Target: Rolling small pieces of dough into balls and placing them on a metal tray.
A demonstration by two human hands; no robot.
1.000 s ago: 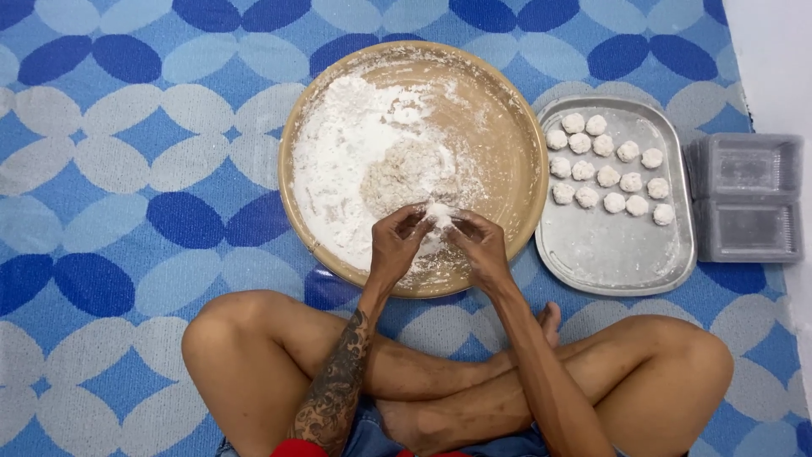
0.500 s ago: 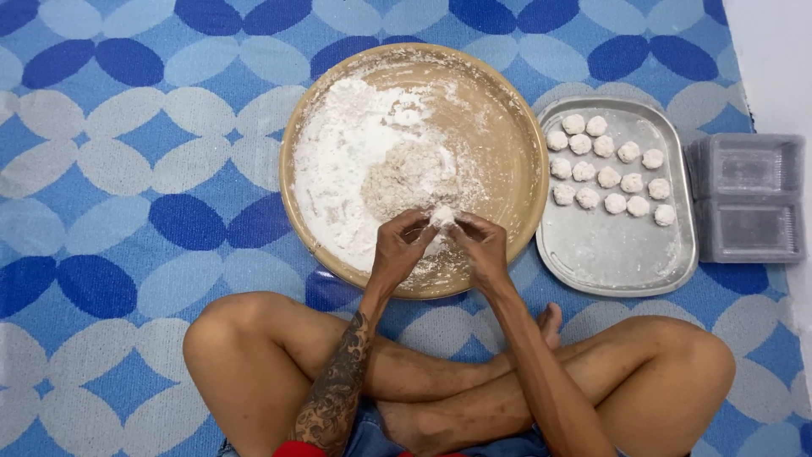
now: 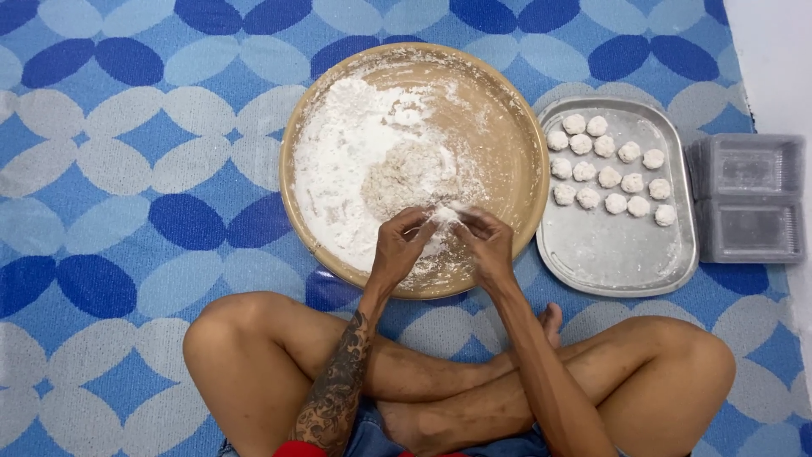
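While we sit cross-legged on the blue and white patterned mat (image 3: 127,169), we work over the big round tan bowl (image 3: 507,127) dusted with white flour. Our left hand (image 3: 399,250) and right hand (image 3: 486,245) meet at the near side of the bowl. Their fingertips are pinched around a small white lump of dough (image 3: 444,216), which sits between the two hands, just above the bowl's floury floor. The fingers are curled in close, not spread wide.

We think we are shaping one more little ball. The next move seems to call for soft, even rolling so the lump gets round and does not crack.

The lump looks pale, soft and coated in powder, and it is mostly hidden by our fingers. A heap of white flour (image 3: 355,161) lies in the far left part of the bowl, with a crumbly beige patch (image 3: 406,173) in the middle of the bowl.

Right of the bowl sits a silver metal tray (image 3: 617,254) with rows of small white dough balls (image 3: 605,173) at its far end. Further right of the bowl lie clear plastic boxes (image 3: 748,199).
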